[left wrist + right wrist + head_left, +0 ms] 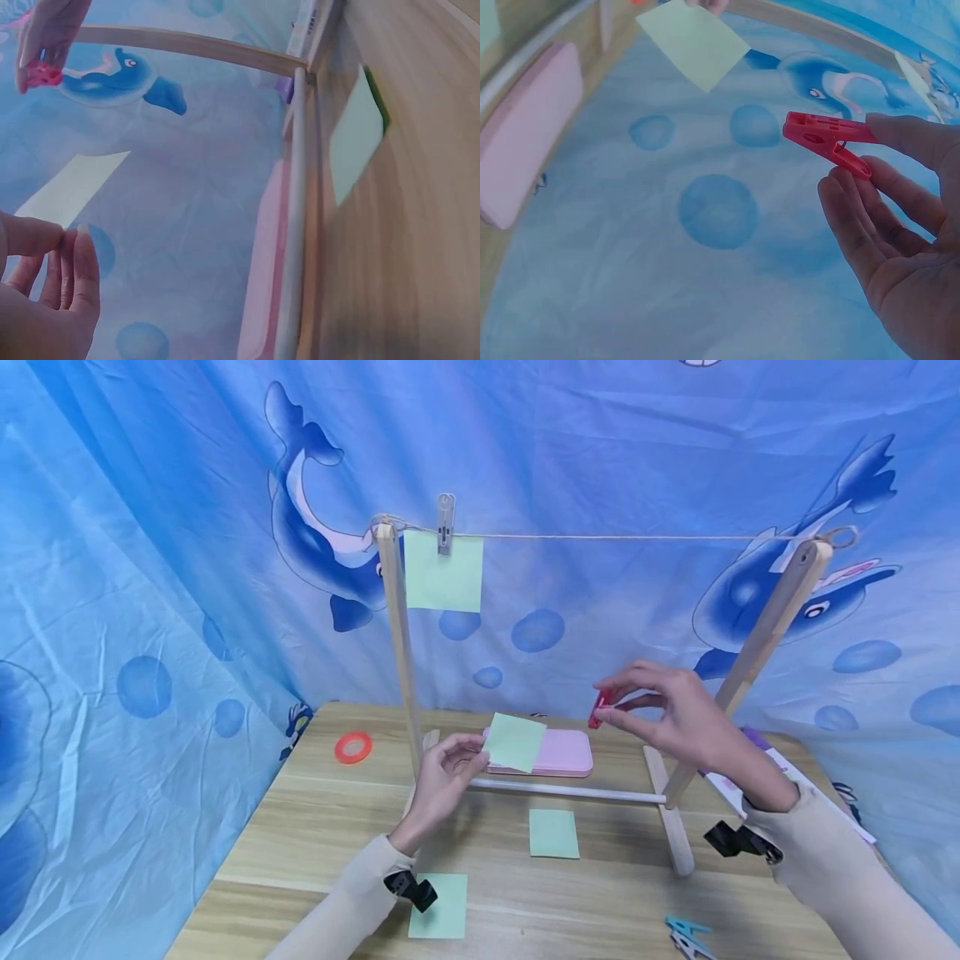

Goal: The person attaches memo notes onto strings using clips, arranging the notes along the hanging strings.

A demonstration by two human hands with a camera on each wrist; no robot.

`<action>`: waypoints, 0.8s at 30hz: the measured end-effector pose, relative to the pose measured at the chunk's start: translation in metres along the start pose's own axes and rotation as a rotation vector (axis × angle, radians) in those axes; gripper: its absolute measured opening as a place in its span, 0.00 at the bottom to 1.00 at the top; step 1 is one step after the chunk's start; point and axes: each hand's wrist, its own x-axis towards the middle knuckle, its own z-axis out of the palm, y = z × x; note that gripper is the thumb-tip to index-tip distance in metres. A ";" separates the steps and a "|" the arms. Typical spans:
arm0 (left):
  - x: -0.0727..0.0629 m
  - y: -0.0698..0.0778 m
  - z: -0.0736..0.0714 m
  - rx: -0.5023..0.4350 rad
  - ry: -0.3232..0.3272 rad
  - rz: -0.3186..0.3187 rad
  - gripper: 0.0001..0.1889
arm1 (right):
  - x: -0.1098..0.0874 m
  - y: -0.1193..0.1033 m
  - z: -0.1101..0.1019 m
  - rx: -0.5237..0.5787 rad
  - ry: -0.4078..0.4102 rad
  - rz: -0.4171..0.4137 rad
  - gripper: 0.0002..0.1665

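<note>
Your left hand [442, 781] pinches a green paper square [516, 743] above the table [300, 827], toward its far edge; your right hand [675, 714] grips a red clothespin [600, 706], nearer the table's right edge.

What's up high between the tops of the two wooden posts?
In the head view, a string stretches between the left post and right post, with a green paper hanging from it by a grey clip.
</note>
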 end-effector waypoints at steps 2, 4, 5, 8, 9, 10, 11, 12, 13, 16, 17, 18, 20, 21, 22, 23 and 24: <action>0.002 0.002 0.002 -0.018 0.015 0.009 0.14 | 0.006 -0.003 -0.002 -0.002 0.015 -0.012 0.16; 0.004 0.005 0.004 -0.034 0.027 0.016 0.14 | 0.012 -0.006 -0.005 0.001 0.025 -0.012 0.16; 0.005 0.006 0.005 -0.041 0.031 0.023 0.14 | 0.014 -0.008 -0.006 -0.001 0.029 -0.009 0.17; 0.009 0.012 0.007 -0.056 0.040 0.054 0.14 | 0.022 -0.014 -0.010 0.003 0.045 0.018 0.19; 0.010 0.014 0.008 -0.067 0.043 0.063 0.14 | 0.024 -0.016 -0.012 0.010 0.049 0.028 0.19; 0.011 0.017 0.009 -0.079 0.048 0.072 0.14 | 0.027 -0.018 -0.013 0.015 0.053 0.037 0.19; 0.013 0.019 0.009 -0.091 0.053 0.081 0.14 | 0.029 -0.020 -0.014 0.020 0.056 0.040 0.19; 0.014 0.022 0.010 -0.102 0.060 0.087 0.14 | 0.030 -0.022 -0.015 0.023 0.059 0.045 0.18; 0.016 0.025 0.011 -0.117 0.068 0.091 0.14 | 0.032 -0.023 -0.016 0.025 0.060 0.049 0.17; 0.020 0.033 0.012 -0.138 0.099 0.109 0.15 | 0.037 -0.028 -0.018 0.023 0.057 0.035 0.14; 0.022 0.035 0.013 -0.137 0.110 0.118 0.15 | 0.039 -0.030 -0.020 0.019 0.055 0.030 0.14; 0.023 0.037 0.013 -0.137 0.120 0.127 0.15 | 0.040 -0.031 -0.021 0.014 0.054 0.024 0.13; 0.025 0.041 0.014 -0.144 0.133 0.146 0.15 | 0.042 -0.034 -0.023 0.002 0.052 0.009 0.13; 0.026 0.043 0.014 -0.145 0.136 0.158 0.15 | 0.044 -0.035 -0.024 -0.008 0.054 -0.002 0.13; 0.028 0.045 0.015 -0.152 0.139 0.169 0.15 | 0.045 -0.036 -0.026 -0.018 0.056 -0.013 0.13; 0.030 0.047 0.015 -0.160 0.142 0.181 0.15 | 0.047 -0.038 -0.028 -0.027 0.057 -0.025 0.14; 0.031 0.049 0.016 -0.172 0.143 0.192 0.15 | 0.048 -0.039 -0.029 -0.035 0.060 -0.038 0.14</action>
